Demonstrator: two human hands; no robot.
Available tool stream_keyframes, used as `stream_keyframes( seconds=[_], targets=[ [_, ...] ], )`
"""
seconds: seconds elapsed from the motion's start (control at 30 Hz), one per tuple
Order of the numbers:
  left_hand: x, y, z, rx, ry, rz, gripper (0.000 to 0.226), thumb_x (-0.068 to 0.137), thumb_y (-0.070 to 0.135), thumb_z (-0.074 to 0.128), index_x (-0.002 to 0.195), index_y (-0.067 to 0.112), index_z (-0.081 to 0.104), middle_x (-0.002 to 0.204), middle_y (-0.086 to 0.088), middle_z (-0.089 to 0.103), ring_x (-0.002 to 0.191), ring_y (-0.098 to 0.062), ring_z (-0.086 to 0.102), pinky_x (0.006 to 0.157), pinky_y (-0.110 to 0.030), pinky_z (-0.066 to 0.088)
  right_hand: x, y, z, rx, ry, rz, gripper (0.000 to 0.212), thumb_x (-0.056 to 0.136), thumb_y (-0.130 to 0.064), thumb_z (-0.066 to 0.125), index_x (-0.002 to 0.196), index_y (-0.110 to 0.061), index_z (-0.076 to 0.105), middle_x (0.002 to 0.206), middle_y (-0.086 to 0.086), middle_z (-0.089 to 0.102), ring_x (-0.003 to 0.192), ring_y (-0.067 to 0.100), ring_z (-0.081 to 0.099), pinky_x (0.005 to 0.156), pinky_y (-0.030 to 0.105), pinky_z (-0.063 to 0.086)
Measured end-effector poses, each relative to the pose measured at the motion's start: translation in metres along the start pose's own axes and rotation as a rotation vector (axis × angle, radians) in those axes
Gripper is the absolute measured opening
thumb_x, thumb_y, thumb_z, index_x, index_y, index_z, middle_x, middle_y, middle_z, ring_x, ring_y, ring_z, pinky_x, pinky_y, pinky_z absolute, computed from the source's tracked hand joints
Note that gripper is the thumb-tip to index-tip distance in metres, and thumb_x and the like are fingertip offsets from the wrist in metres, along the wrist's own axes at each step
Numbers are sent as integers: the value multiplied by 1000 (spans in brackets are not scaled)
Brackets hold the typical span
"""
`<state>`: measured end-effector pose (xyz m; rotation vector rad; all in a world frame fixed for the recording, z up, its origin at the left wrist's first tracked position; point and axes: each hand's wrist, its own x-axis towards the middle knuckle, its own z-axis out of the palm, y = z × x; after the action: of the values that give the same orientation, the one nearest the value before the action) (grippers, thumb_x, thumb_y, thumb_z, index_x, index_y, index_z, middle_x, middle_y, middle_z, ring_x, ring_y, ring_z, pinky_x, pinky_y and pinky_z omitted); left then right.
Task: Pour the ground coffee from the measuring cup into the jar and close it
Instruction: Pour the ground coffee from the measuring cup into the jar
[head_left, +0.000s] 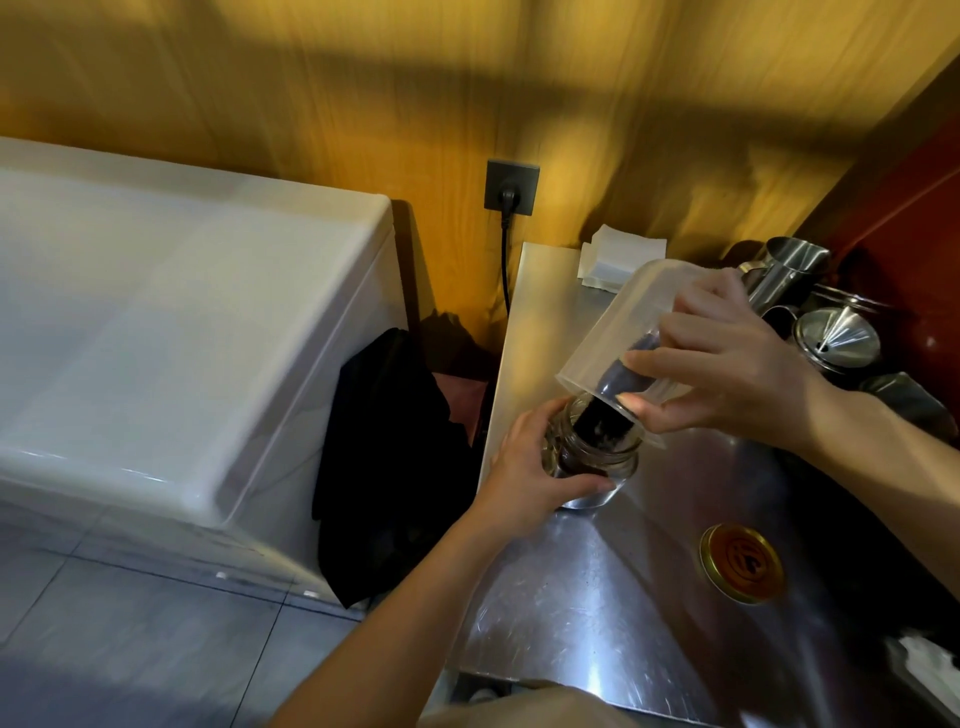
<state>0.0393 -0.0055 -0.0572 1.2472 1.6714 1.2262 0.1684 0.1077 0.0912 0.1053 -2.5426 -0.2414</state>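
A clear plastic measuring cup (613, 332) is tipped mouth-down over a glass jar (597, 457) standing on the steel counter (571, 597). Dark ground coffee (608, 410) slides from the cup's lip into the jar's open mouth. My right hand (727, 364) grips the cup near its rim. My left hand (530, 467) wraps the jar's left side and holds it upright. The jar's gold lid (743, 564) lies on the counter to the right, inner side up.
Steel pitchers (784, 270) and a steel funnel (836, 338) crowd the back right. Folded white paper filters (618, 254) lie at the counter's far end. A white chest appliance (182, 338) stands left, with dark cloth (384, 457) in the gap beside it. A plugged wall socket (511, 187) is behind.
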Motion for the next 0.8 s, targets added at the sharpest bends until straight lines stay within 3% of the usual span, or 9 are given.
stream_keyframes(
  seconds=[0.17, 0.27, 0.37, 0.5, 0.63, 0.8],
  targets=[
    [0, 0, 0, -5, 15, 3, 74, 55, 53, 79, 114, 64, 37, 120, 14, 46, 117, -6, 45, 103, -32, 40, -4, 0, 2, -5, 11, -16, 33, 83, -27, 59, 67, 1, 67, 53, 12, 50, 65, 20, 33, 69, 34, 26],
    [0, 0, 0, 3, 8, -2, 75, 55, 53, 79, 116, 64, 36, 118, 19, 44, 118, -6, 44, 104, -36, 40, -5, -1, 3, -25, 37, -20, 32, 83, -27, 61, 68, 1, 67, 54, 12, 50, 65, 21, 35, 67, 38, 30],
    [0, 0, -1, 11, 12, -2, 77, 57, 50, 80, 121, 58, 37, 122, 14, 45, 119, -8, 45, 106, -40, 40, -6, 0, 3, 3, 14, -5, 34, 84, -28, 59, 68, 1, 67, 54, 11, 50, 66, 20, 34, 68, 36, 28],
    [0, 1, -1, 18, 10, -9, 75, 57, 50, 80, 114, 67, 33, 123, 13, 44, 119, -8, 44, 106, -41, 39, -7, 0, 1, -43, 22, -35, 29, 82, -26, 61, 69, 0, 67, 55, 11, 49, 65, 21, 34, 67, 38, 30],
    [0, 0, 0, 15, 11, -26, 84, 57, 51, 79, 129, 44, 37, 127, 8, 45, 121, -12, 44, 106, -45, 39, -8, -3, 2, -36, 35, -72, 33, 85, -27, 60, 68, 0, 67, 56, 11, 51, 66, 21, 35, 68, 38, 31],
    [0, -1, 1, 18, 9, -35, 84, 56, 49, 80, 129, 40, 38, 127, 8, 46, 121, -13, 45, 106, -46, 39, -6, -2, 1, -39, 15, -127, 35, 88, -29, 59, 67, -1, 66, 57, 10, 50, 66, 21, 35, 68, 38, 32]
  ],
)
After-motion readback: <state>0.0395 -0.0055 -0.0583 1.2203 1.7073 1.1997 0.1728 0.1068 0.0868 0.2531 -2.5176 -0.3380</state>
